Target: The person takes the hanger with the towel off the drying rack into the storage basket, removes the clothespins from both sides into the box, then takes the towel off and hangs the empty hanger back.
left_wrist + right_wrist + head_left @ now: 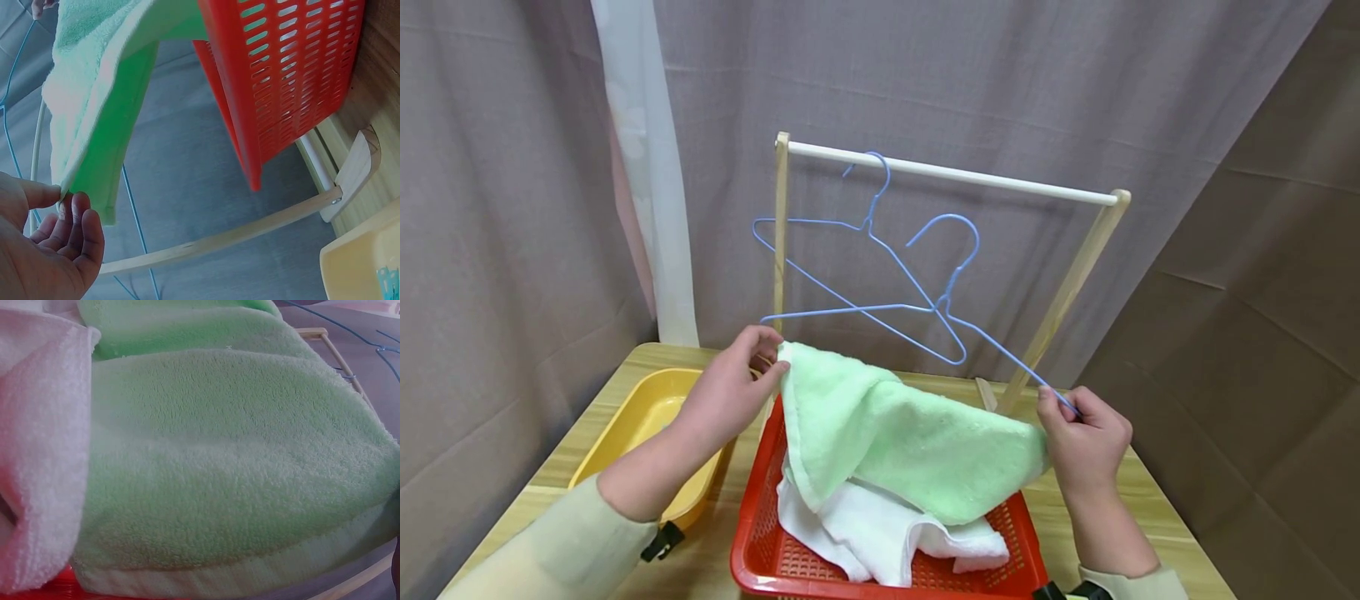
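A light green towel (925,433) is stretched between the two hands over the red basket. My left hand (730,379) pinches its upper left corner between thumb and fingers; the left wrist view shows that pinch on the towel's edge. My right hand (1086,442) grips the right end of a blue wire clothes hanger (951,304), with the towel's right corner at its fingers. The hanger's hook points up, and its left arm reaches just above the left hand. In the right wrist view the green towel (219,456) fills most of the picture.
A white towel (887,533) lies crumpled in the red basket (748,533). Behind stands a wooden rack with a white rod (955,173), where a second blue hanger (880,217) hangs. A yellow tray (625,417) sits left; the left wrist view shows blue clips (389,282) in it.
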Demonstrator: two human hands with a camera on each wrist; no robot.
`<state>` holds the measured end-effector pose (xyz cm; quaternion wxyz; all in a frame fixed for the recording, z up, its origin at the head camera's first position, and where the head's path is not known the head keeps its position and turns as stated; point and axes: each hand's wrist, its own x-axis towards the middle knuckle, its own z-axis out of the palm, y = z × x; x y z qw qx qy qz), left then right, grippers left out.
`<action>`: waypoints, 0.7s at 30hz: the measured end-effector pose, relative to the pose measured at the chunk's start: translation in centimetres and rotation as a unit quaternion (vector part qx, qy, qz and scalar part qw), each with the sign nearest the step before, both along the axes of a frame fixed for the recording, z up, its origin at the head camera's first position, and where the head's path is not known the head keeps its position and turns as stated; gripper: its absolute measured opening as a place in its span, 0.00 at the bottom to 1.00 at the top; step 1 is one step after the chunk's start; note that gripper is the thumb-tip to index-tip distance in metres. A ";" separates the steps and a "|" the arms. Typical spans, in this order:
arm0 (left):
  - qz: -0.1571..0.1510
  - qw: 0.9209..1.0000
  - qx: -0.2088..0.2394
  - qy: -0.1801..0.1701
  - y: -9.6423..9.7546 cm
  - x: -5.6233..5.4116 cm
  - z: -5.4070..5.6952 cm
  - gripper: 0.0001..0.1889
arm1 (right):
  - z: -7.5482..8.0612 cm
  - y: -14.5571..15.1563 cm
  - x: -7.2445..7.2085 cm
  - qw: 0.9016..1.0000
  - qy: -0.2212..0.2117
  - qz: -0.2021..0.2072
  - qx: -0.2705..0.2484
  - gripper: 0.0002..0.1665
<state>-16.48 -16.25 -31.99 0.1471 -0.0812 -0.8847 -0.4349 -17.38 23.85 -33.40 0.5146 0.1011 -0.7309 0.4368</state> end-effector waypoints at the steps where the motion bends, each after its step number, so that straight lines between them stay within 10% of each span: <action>1: 0.000 1.000 0.000 0.002 0.0 0.0 0.0 0.16 | 0.0 0.0 0.0 1.000 0.001 -0.002 0.001 0.23; 21: -0.009 0.999 -0.023 -0.022 0.9 1.1 -0.7 0.14 | 0.6 0.0 0.1 1.000 -0.007 -0.020 -0.005 0.23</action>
